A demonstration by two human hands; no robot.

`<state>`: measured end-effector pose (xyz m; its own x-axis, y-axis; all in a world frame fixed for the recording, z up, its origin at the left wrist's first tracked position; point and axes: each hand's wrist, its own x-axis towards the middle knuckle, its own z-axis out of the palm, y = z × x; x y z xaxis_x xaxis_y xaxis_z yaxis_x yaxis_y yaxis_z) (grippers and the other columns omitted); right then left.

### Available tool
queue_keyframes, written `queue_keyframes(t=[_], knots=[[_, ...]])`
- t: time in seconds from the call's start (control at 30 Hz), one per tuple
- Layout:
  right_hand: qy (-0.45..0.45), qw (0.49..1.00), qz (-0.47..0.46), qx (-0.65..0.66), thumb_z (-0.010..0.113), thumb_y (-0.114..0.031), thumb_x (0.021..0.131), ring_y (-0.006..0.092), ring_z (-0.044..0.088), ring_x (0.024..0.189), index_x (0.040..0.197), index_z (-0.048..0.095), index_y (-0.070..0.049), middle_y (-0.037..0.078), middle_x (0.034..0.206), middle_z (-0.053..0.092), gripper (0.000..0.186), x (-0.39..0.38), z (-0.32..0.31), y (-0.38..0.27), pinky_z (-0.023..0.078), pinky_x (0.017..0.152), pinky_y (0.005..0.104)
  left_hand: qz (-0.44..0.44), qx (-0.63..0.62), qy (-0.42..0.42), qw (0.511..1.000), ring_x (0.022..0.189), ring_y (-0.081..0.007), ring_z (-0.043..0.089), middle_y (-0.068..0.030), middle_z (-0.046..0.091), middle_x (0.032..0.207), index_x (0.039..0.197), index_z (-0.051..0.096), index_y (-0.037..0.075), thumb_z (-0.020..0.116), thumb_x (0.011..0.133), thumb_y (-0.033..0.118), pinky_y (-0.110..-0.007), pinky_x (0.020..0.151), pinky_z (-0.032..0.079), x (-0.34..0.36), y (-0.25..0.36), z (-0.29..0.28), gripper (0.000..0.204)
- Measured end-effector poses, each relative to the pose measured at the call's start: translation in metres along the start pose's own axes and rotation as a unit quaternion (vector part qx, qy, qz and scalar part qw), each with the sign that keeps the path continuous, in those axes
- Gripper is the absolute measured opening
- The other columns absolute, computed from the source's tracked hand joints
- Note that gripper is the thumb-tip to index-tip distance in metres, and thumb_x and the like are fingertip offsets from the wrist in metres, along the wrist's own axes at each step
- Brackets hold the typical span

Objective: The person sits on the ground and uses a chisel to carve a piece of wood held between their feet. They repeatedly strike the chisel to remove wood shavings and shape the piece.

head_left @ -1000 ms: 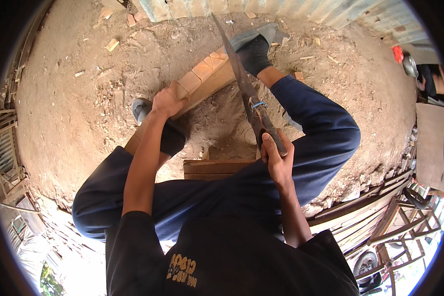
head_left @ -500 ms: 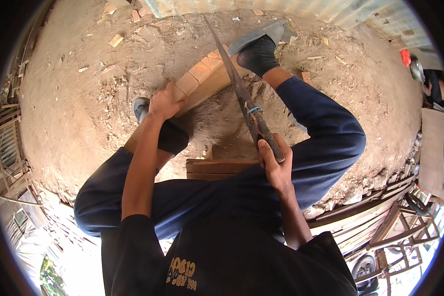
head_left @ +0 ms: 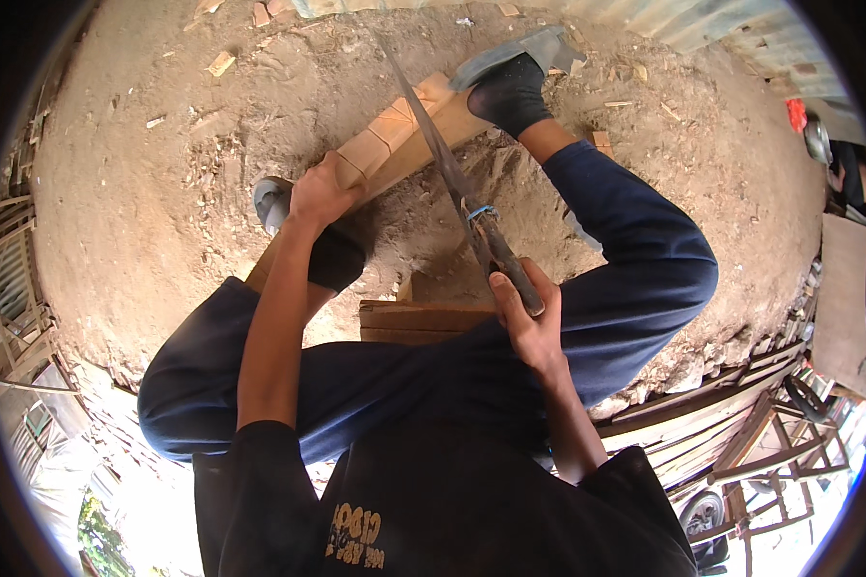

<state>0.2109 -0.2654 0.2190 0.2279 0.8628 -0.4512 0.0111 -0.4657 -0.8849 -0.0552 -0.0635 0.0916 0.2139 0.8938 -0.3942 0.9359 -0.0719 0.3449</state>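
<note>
A pale wooden beam (head_left: pixel 404 159) lies slantwise on the ground, several cut lines crossing its upper face. My left hand (head_left: pixel 319 195) is closed around its nearer left part, fingers wrapped over the edge. In my right hand (head_left: pixel 529 308) is the dark handle of a handsaw (head_left: pixel 445 159), bound with a blue strip where the blade begins. The long blade points away and crosses over the beam near its far end; whether the teeth touch the wood I cannot tell. My right foot in a grey sandal (head_left: pixel 510 58) rests on the beam's far end.
A wooden plank seat (head_left: pixel 423 315) is under me. Wood scraps (head_left: pixel 221 63) and chips litter the dirt floor (head_left: pixel 154 192). Corrugated metal sheeting (head_left: pixel 741 38) stands at the far side. Stacked boards (head_left: pixel 693 413) and a wooden frame (head_left: pixel 779 462) are at the right.
The saw and my right hand have shifted slightly left, so the blade crosses the beam a little further left. My left hand keeps its hold on the beam.
</note>
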Motion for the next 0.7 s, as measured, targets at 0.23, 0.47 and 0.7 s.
queue_keyframes(t=[0.23,0.47,0.7], knots=[[-0.007,1.0,-0.008,-0.013,0.068,-0.022,0.097,0.0058,0.043,0.065,0.088,0.06,0.0,0.0,0.064,0.05,0.025,0.001,-0.001,-0.004,0.037,0.055,0.0278,-0.038,-0.013,0.002,0.999,0.101,-0.0455,0.067,-0.0276,0.07,0.104,0.122,0.054,0.004,0.078,0.077,0.048,-0.051,0.089,0.053,0.005,-0.008,-0.005,0.068],[-0.018,1.0,0.004,-0.021,0.068,-0.021,0.097,0.0059,0.043,0.065,0.088,0.06,0.0,-0.001,0.064,0.05,0.024,0.0,0.004,-0.01,0.037,0.055,0.0279,-0.001,0.004,0.004,1.0,0.108,-0.0437,0.066,-0.0274,0.069,0.112,0.129,0.053,0.003,0.078,0.078,0.049,-0.051,0.093,0.052,0.02,0.01,0.004,0.074],[0.023,0.998,-0.028,-0.059,0.067,-0.019,0.098,0.0057,0.043,0.064,0.092,0.062,0.001,0.001,0.064,0.05,0.021,-0.013,0.009,0.009,0.038,0.055,0.0277,-0.009,-0.096,-0.06,0.994,0.117,-0.0416,0.063,-0.0261,0.067,0.121,0.137,0.053,0.008,0.078,0.076,0.049,-0.048,0.1,0.049,0.045,0.02,0.004,0.077]])
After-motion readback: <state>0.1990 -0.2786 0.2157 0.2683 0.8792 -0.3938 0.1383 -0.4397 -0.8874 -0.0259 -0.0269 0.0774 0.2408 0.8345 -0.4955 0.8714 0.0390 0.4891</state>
